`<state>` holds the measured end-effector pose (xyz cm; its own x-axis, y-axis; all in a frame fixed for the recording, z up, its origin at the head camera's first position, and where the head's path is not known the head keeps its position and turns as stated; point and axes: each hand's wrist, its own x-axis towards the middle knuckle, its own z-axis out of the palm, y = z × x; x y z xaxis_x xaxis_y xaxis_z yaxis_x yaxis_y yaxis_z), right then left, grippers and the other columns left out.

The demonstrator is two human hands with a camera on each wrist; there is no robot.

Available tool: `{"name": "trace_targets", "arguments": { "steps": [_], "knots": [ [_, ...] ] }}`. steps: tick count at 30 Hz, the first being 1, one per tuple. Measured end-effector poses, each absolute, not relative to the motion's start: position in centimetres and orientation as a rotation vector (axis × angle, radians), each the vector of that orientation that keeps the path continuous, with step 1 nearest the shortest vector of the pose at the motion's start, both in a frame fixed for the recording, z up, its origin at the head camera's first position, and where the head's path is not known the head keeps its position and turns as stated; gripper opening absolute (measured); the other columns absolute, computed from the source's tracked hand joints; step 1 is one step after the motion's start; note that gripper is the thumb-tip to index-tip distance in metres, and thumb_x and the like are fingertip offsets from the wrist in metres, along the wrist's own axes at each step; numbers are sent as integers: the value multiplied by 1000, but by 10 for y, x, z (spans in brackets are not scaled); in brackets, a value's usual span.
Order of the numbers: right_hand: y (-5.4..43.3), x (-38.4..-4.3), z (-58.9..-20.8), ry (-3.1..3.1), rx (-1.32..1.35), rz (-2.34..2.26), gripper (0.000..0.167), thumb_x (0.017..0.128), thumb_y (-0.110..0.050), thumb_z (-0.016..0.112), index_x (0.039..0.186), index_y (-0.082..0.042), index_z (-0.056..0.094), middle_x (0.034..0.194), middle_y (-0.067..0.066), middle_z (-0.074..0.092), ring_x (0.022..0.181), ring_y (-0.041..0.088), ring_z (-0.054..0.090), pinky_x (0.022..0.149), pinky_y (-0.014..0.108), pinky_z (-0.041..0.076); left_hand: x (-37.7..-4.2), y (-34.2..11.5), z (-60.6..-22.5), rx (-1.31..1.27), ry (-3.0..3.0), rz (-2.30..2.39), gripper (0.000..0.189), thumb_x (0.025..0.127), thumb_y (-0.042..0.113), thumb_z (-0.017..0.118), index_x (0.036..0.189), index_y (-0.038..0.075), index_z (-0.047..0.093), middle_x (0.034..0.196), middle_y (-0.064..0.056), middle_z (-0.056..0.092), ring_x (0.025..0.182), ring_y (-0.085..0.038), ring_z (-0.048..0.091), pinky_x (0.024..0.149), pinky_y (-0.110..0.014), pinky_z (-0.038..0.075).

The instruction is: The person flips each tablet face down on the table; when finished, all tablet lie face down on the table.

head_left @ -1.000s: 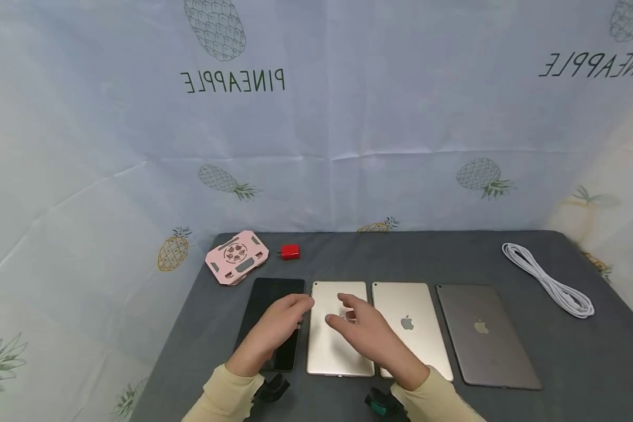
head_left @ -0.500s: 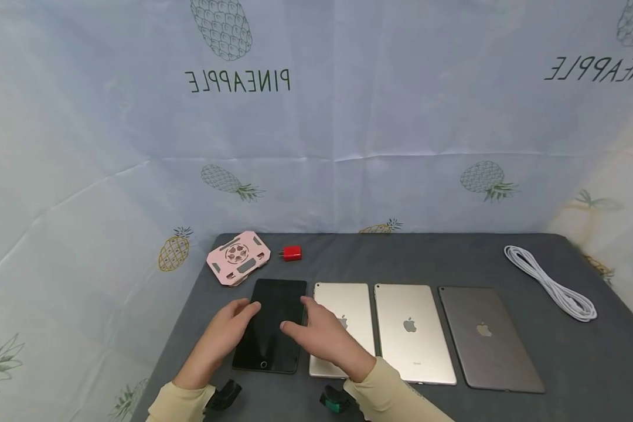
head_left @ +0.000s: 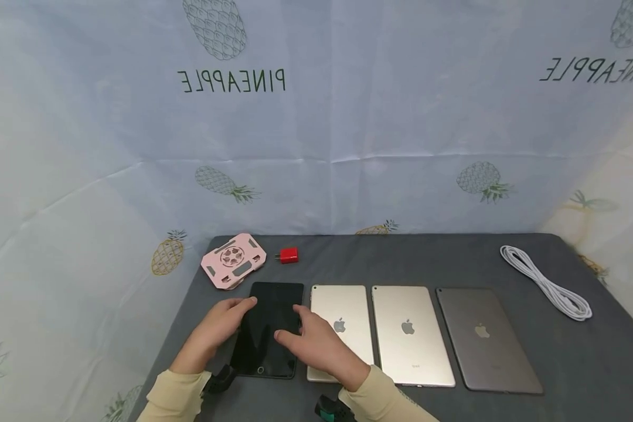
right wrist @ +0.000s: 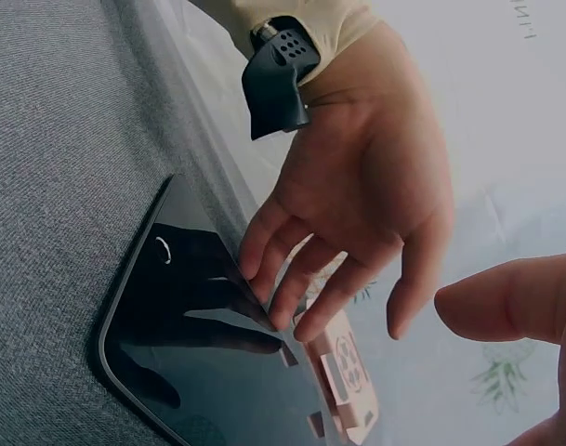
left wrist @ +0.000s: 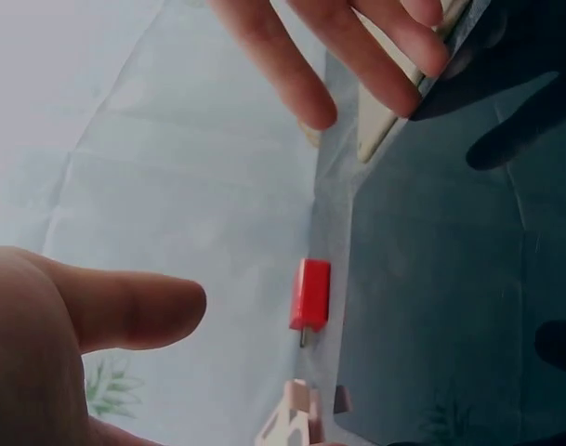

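A black tablet (head_left: 271,310) lies screen up on the grey table, its round button toward me. My left hand (head_left: 216,328) is at its left long edge. In the right wrist view, the left fingers reach down to that edge, nearly straight, with the thumb raised off the glass. My right hand (head_left: 322,346) is at the right edge, its thumb above the screen. In the left wrist view, the right fingers (left wrist: 357,51) stretch toward the edge beside a gold tablet (head_left: 356,299). Neither hand visibly grips the tablet (right wrist: 199,390); whether all fingertips touch it I cannot tell.
Right of the gold tablet lie another gold tablet (head_left: 408,346) and a dark grey one (head_left: 487,351), backs up. A pink case (head_left: 237,261) and a red charger plug (head_left: 288,255) sit at the back left. A bundled white cable (head_left: 548,284) lies far right.
Both hands have moved left from above the first gold tablet and spread to either side of the black tablet. Over the last half second they have barely shifted.
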<state>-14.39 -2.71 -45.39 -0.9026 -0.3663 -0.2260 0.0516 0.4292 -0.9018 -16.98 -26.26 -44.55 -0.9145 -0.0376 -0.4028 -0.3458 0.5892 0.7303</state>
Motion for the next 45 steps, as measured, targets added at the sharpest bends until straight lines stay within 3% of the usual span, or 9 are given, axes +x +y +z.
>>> {"name": "trace_targets", "arguments": {
  "steps": [7, 13, 18, 22, 29, 40, 45],
  "knots": [
    [-27, -142, -450, 2301, -289, -1469, 82, 98, -43, 72, 160, 4, 45, 153, 27, 60, 127, 42, 70, 99, 61, 60, -171, -263, -444, -294, 2489, 1220, 73, 110, 52, 54, 152, -8, 54, 154, -29, 58, 135, -46, 61, 112, -65, 51],
    [-25, -143, -449, 2307, -295, -1480, 77, 99, -41, 71, 158, 2, 48, 144, 25, 67, 124, 40, 71, 97, 61, 60, -172, -263, -443, -295, 2459, 1268, 73, 109, 51, 55, 150, -10, 54, 149, -28, 60, 126, -39, 65, 108, -60, 56],
    [-24, -144, -449, 2304, -309, -1478, 75, 99, -40, 71, 157, 2, 49, 140, 25, 69, 123, 40, 71, 96, 61, 60, -173, -267, -444, -306, 2393, 1314, 79, 109, 52, 55, 153, -13, 48, 153, -32, 54, 133, -46, 61, 111, -61, 55],
    [-25, -143, -449, 2300, -307, -1475, 75, 99, -40, 71, 157, 2, 49, 144, 26, 67, 126, 42, 70, 98, 62, 59, -174, -271, -442, -312, 2329, 1362, 84, 108, 55, 56, 157, -11, 43, 157, -33, 48, 136, -45, 59, 110, -58, 55],
    [-27, -144, -451, 2302, -269, -1464, 77, 98, -42, 72, 157, 1, 50, 149, 26, 63, 128, 42, 70, 99, 61, 60, -173, -277, -430, -329, 2276, 1443, 78, 108, 52, 57, 156, -8, 45, 153, -29, 49, 123, -35, 58, 103, -50, 59],
    [-28, -145, -451, 2309, -244, -1450, 77, 97, -43, 72, 157, 1, 51, 144, 24, 67, 126, 38, 70, 99, 59, 60, -169, -277, -420, -240, 2257, 1486, 73, 108, 49, 58, 158, -4, 47, 162, -26, 46, 133, -38, 55, 108, -53, 58],
    [-29, -146, -452, 2307, -251, -1452, 77, 98, -44, 72, 157, 1, 51, 145, 24, 67, 127, 38, 69, 99, 59, 60, -167, -279, -416, -237, 2250, 1504, 73, 110, 48, 56, 158, -6, 46, 158, -29, 49, 133, -40, 58, 107, -53, 58]
  ]
}}
